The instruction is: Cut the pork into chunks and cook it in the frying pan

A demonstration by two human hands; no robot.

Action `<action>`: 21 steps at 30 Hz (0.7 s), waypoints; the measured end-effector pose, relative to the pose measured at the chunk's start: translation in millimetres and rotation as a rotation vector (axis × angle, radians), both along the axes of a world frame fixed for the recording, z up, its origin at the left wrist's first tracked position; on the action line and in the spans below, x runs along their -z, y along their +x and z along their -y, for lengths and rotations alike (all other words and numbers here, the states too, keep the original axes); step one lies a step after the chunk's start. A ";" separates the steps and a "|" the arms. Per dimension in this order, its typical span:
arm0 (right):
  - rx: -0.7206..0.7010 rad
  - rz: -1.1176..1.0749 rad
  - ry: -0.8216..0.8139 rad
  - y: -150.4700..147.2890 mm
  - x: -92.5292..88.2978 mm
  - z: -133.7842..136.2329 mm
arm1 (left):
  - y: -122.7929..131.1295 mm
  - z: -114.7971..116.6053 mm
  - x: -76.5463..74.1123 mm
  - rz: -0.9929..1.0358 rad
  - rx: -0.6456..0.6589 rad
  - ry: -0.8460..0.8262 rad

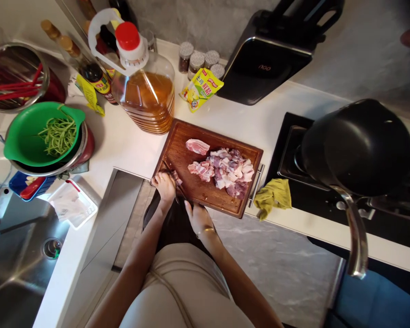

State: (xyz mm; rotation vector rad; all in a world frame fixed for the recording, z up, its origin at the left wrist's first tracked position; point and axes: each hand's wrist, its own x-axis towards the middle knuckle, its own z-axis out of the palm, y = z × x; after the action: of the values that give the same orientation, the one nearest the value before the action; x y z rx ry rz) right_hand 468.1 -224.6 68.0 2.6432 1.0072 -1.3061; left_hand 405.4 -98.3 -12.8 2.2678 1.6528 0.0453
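White tabletop is carrying a wooden cutting board [181, 150] at its front edge, between a big oil bottle [146, 98] and a black pan [358, 146] on the stove. The left hand [164, 184] is curling its fingers down onto a small piece of meat [176, 177] at the board's near left corner, while the right hand [200, 218] is gripping a knife [172, 175] whose blade is lying just beside those fingers. A pile of cut meat [225, 171] is sitting mid-board, with an uncut slab [197, 146] behind it.
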 end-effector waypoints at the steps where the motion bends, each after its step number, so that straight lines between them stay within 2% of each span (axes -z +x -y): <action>1: 0.002 -0.011 -0.027 -0.5 1.5 10.4 | 0.4 0.4 1.5 -0.010 0.001 0.012; 3: -0.005 -0.023 -0.039 -1.0 6.1 15.8 | 0.7 1.0 4.0 -0.042 0.012 0.033; 4: -0.010 -0.015 -0.022 -1.1 9.1 9.9 | 0.6 0.9 4.6 -0.050 0.014 0.035; 8: 0.001 0.007 0.063 0.5 19.0 -43.0 | -1.2 -3.1 2.9 -0.082 -0.015 0.054; 10: 0.013 -0.012 0.076 3.0 17.9 -59.1 | -1.5 -7.0 0.8 -0.085 -0.004 0.080; 12: 0.023 -0.019 0.079 5.5 13.4 -54.7 | -0.4 -10.9 -0.8 -0.079 0.005 0.104; 17: 0.042 -0.020 0.066 7.9 7.6 -3.5 | 4.4 -14.4 -1.0 -0.042 0.005 0.152; 19: 0.052 -0.014 0.066 8.3 11.4 1.4 | 3.9 -12.4 -0.7 -0.021 0.014 0.155; 21: 0.054 -0.009 0.100 11.6 18.7 -5.7 | 1.8 -9.8 -1.0 0.003 0.021 0.153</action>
State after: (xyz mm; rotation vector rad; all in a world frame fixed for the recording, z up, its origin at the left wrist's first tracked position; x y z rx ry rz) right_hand 479.7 -218.9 49.4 2.7586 1.0367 -1.3120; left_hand 407.1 -88.5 -11.8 2.3950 1.6764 0.1763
